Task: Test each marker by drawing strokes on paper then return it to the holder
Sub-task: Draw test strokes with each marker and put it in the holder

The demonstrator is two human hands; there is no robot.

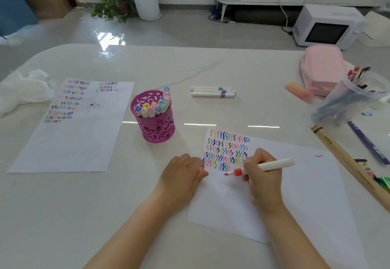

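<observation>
Right hand: your right hand (260, 176) grips a white marker (278, 163), fingers curled round its barrel.
Left hand: your left hand (183, 174) lies palm down, fingers relaxed, at the left edge of the paper (295, 195).
Marker tip: red, just below the rows of coloured strokes; you cannot tell whether it touches the paper.
Holder: the pink holder (156, 125) stands upright on the desk (232, 68), left of the paper, full of markers.
</observation>
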